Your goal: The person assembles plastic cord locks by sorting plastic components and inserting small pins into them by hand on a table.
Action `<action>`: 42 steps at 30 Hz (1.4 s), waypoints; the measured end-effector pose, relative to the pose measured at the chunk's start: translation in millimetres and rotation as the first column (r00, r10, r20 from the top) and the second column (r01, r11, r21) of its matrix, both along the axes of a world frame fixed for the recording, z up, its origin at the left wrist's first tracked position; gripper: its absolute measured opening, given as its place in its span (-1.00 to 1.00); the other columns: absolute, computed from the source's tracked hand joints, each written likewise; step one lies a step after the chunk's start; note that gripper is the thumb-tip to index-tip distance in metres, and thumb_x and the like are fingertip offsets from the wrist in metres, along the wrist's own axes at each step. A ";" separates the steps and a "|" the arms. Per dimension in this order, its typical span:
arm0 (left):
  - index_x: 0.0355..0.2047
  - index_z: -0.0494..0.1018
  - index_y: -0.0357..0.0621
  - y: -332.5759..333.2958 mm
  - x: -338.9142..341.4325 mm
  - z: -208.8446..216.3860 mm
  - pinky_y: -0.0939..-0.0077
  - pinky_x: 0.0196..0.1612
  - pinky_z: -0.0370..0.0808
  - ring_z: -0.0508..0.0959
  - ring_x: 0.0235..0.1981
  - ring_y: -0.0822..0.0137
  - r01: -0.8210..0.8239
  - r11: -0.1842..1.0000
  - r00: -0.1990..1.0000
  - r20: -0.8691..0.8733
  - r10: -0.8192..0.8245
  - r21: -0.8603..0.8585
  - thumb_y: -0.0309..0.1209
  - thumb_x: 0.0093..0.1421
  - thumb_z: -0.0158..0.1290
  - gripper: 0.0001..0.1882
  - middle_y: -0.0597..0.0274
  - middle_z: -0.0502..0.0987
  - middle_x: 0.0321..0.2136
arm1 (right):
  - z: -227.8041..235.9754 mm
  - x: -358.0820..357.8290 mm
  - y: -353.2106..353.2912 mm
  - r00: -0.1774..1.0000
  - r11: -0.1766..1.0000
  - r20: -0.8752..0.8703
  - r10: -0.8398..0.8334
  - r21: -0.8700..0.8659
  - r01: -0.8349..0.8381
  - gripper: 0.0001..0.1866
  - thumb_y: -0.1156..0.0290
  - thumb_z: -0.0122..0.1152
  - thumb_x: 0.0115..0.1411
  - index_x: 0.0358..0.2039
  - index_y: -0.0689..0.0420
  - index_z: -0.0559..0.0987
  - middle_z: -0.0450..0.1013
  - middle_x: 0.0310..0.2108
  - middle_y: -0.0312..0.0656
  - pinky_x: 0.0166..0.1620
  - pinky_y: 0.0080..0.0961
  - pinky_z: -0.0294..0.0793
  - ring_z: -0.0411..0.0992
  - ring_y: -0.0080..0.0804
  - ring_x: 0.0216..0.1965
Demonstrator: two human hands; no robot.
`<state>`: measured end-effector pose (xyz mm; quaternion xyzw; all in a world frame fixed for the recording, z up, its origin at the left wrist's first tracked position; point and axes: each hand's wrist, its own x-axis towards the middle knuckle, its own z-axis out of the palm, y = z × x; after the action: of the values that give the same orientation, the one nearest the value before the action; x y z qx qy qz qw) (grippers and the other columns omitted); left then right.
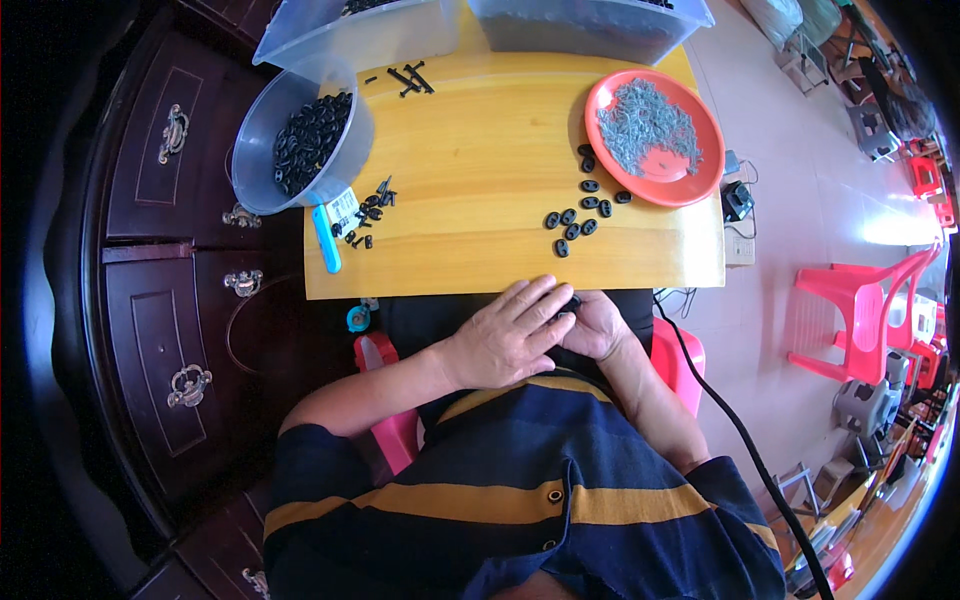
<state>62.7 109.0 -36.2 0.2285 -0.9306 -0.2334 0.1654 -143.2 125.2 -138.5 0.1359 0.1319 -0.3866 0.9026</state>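
Left hand (510,335) over right hand (597,326)

Your left fingers extend, back upward; your right is cupped, a small black part (570,304) between them. I can't tell which hand grips it. Ahead, black two-holed pieces (572,231) lie on the yellow table (460,210).

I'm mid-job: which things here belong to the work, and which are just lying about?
Likely part of the work:
small black piece between left hand and right hand
black oval two-hole pieces
round orange-red plastic plate
thin silvery metal pieces on it
round translucent plastic tub

Apparently just lying about:
flat bright-blue strip
pink plastic chair at right
black cable
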 end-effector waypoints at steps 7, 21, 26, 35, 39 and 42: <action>0.13 0.46 -0.16 -28.4 -1.4 23.0 -0.01 0.27 0.36 0.34 0.29 -0.13 -0.048 0.988 0.997 -0.070 0.038 -0.145 -0.10 0.18 0.19 -0.42 -0.10 0.33 0.25 | 10.0 1.4 -3.8 0.999 1.000 -0.041 0.017 -0.025 -0.018 -0.51 0.17 -0.01 0.45 0.25 0.19 0.38 0.41 0.20 -0.03 0.29 -0.09 0.39 0.39 -0.12 0.22; 0.33 0.24 -0.17 -59.1 -22.7 4.7 -0.10 0.38 0.14 0.13 0.40 -0.21 -0.034 0.994 0.989 0.137 0.048 -0.102 0.12 0.13 0.14 -0.11 -0.11 0.16 0.38 | 13.0 5.2 -2.6 1.000 1.000 -0.001 -0.024 0.019 0.024 -0.44 0.03 -0.20 0.49 0.34 0.10 0.31 0.33 0.29 -0.04 0.31 0.06 0.33 0.32 -0.08 0.28; 0.30 0.28 -0.23 -34.0 -19.6 0.8 -0.09 0.36 0.19 0.17 0.38 -0.21 0.010 0.997 0.996 0.088 -0.003 -0.073 0.09 0.06 0.20 -0.09 -0.10 0.22 0.35 | 8.3 3.3 -0.4 0.994 0.995 0.085 -0.062 -0.072 0.068 -0.48 0.07 -0.15 0.49 0.30 0.09 0.34 0.31 0.29 -0.05 0.32 -0.13 0.34 0.35 -0.15 0.26; 0.08 0.48 -0.24 -16.2 -17.3 7.5 -0.05 0.30 0.30 0.29 0.32 -0.16 0.190 0.980 0.979 -0.066 -0.194 -0.061 -0.02 0.02 0.29 -0.29 -0.09 0.33 0.26 | 3.9 -1.4 -2.1 0.993 0.989 -0.067 0.098 -0.105 -0.105 -0.44 0.05 -0.21 0.50 0.26 0.26 0.33 0.35 0.23 0.08 0.26 -0.11 0.43 0.38 -0.09 0.22; 0.06 0.51 -0.16 -54.1 -19.8 33.1 0.01 0.23 0.41 0.39 0.24 -0.15 -0.013 0.978 0.997 -0.078 -0.003 -0.210 0.01 0.19 0.15 -0.42 -0.08 0.40 0.19 | 2.4 -0.5 -1.7 0.996 0.999 0.083 -0.034 0.023 0.032 -0.46 0.04 -0.14 0.48 0.26 0.18 0.36 0.40 0.18 0.06 0.18 -0.06 0.51 0.45 -0.05 0.14; 0.09 0.48 -0.17 -86.4 -28.4 33.1 0.02 0.26 0.37 0.38 0.24 -0.13 -0.111 0.970 0.994 -0.048 0.103 -0.218 -0.06 0.24 0.13 -0.46 -0.07 0.40 0.18 | 16.5 4.3 -8.1 0.995 0.995 -0.031 0.096 -0.013 -0.096 -0.44 0.04 -0.16 0.48 0.23 0.23 0.40 0.48 0.09 0.14 0.17 -0.04 0.53 0.49 0.07 0.09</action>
<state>34.3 22.6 -3.1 0.2542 -0.9338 -0.1236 0.2192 -138.9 117.1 -122.0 0.1173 0.1491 -0.3456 0.9190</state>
